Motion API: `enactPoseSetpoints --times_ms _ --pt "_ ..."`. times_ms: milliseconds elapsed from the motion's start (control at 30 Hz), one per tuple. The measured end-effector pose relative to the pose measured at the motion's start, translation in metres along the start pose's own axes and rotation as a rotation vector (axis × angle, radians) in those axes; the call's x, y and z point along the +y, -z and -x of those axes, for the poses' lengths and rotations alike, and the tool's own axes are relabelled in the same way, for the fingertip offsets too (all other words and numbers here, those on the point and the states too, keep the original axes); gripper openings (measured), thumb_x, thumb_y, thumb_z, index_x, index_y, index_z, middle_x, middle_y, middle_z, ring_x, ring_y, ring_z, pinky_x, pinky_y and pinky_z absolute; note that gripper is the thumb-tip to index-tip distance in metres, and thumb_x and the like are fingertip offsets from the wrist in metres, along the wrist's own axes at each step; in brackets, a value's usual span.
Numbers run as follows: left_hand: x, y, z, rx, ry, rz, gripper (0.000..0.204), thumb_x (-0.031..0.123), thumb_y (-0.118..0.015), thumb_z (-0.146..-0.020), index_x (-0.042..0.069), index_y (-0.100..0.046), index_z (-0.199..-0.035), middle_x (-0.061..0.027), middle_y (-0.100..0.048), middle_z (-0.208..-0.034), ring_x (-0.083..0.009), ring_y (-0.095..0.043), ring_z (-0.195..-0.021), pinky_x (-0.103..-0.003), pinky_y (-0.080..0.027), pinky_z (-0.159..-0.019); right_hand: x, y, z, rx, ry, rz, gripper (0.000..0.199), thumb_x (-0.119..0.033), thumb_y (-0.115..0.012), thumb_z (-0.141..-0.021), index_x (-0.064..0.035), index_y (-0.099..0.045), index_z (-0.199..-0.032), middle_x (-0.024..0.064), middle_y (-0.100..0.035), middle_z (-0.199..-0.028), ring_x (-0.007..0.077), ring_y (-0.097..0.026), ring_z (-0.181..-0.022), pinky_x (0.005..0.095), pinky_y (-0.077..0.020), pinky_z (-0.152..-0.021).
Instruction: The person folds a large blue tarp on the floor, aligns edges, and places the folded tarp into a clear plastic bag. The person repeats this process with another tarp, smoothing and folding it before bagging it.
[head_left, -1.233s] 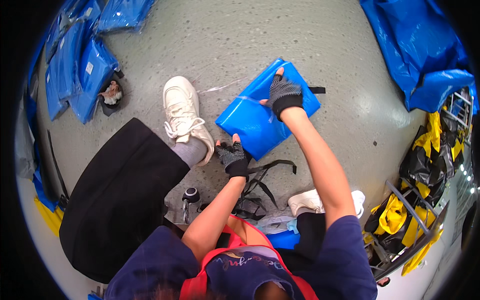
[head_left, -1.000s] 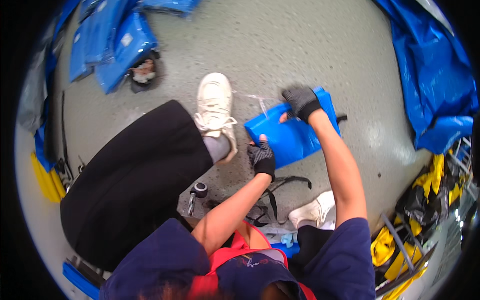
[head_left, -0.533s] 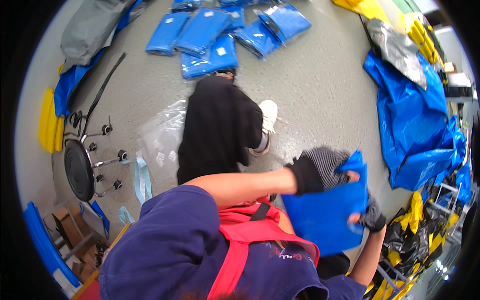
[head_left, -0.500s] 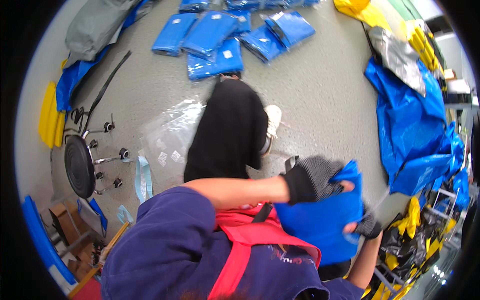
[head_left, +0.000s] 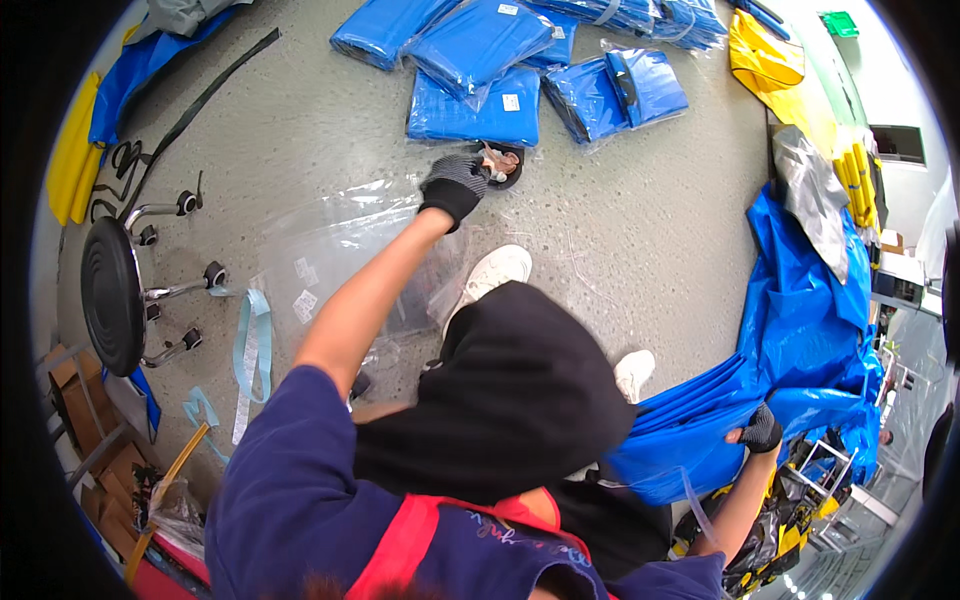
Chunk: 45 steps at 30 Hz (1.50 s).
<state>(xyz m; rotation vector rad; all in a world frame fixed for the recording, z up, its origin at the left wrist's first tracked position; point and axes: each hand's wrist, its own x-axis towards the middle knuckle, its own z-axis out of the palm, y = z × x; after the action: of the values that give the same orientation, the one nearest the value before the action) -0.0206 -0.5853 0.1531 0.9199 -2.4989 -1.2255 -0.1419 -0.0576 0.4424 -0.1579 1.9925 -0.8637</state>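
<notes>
My left hand, in a grey-and-black fingerless glove, reaches down to the floor. Its fingers curl at a small round black dish-like object with crumpled pale-brown pieces in it; what they pinch is hidden. Off to the right, my right hand, gloved the same way, grips the edge of a folded blue plastic sheet, its thumb on top. The sheet's layered folds fan out beside my knee. A clear plastic strip hangs by its lower edge.
Wrapped blue packs lie ahead. Clear plastic bags spread on the floor left of my shoe. A wheeled black stool and a pale-blue strap are at left. A large blue sheet lies at right.
My left hand has let go of the folded blue sheet and reached forward to the black round object. My right hand still holds the sheet, now lower by my knee. My body has leaned forward.
</notes>
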Motion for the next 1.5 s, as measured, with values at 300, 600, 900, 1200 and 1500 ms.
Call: enactPoseSetpoints --times_ms 300,600,900,1200,1500 --pt "-0.077 -0.118 0.02 0.463 -0.304 0.056 0.028 0.022 -0.056 -0.084 0.006 -0.058 -0.106 -0.0184 -0.06 -0.101 -0.0384 -0.055 -0.096 -0.043 -0.042 -0.087 0.068 -0.05 -0.227 -0.054 -0.111 -0.148 0.062 -0.031 -0.076 -0.07 0.0046 -0.055 -0.117 0.0133 -0.064 -0.105 0.0209 -0.061 -0.092 0.0341 -0.0492 -0.081" --pt "-0.198 -0.067 0.158 0.193 0.282 -0.838 0.071 0.049 -0.049 -0.085 0.011 -0.031 -0.141 -0.0258 -0.026 -0.144 -0.0493 -0.024 -0.13 -0.064 -0.012 -0.103 0.037 -0.057 -0.334 -0.197 -0.117 0.214 0.059 -0.038 -0.076 -0.071 0.0028 -0.061 -0.11 0.0125 -0.066 -0.093 0.0212 -0.063 -0.084 0.0348 -0.051 -0.078" --pt "0.032 -0.197 0.094 -0.805 -0.082 0.781 0.026 0.03 -0.066 -0.079 0.006 -0.068 -0.088 -0.0142 -0.067 -0.084 -0.0253 -0.061 -0.075 -0.034 -0.048 -0.068 -0.104 -0.008 -0.297 -0.335 -0.052 0.671 0.059 -0.038 -0.077 -0.069 0.0028 -0.062 -0.109 0.0129 -0.067 -0.097 0.0207 -0.063 -0.086 0.0328 -0.0505 -0.081" --pt "-0.008 -0.228 0.147 -0.923 0.343 0.772 0.024 0.018 -0.052 -0.084 0.004 -0.066 -0.099 -0.0183 -0.064 -0.102 -0.0357 -0.059 -0.099 -0.041 -0.044 -0.086 -0.143 0.161 -0.282 0.297 0.133 0.571 0.068 -0.039 -0.069 -0.08 -0.0011 -0.045 -0.131 0.012 -0.057 -0.118 0.0219 -0.057 -0.102 0.0314 -0.0464 -0.088" --pt "-0.144 -0.082 0.151 0.501 0.191 -0.313 0.039 0.017 -0.054 -0.084 0.0 -0.052 -0.119 -0.0182 -0.055 -0.107 -0.0304 -0.052 -0.097 -0.04 -0.041 -0.084 -0.064 -0.163 -0.411 -0.403 0.181 0.112 0.083 -0.04 -0.077 -0.07 0.0044 -0.043 -0.13 0.0215 -0.057 -0.116 0.032 -0.058 -0.103 0.0411 -0.0471 -0.089"
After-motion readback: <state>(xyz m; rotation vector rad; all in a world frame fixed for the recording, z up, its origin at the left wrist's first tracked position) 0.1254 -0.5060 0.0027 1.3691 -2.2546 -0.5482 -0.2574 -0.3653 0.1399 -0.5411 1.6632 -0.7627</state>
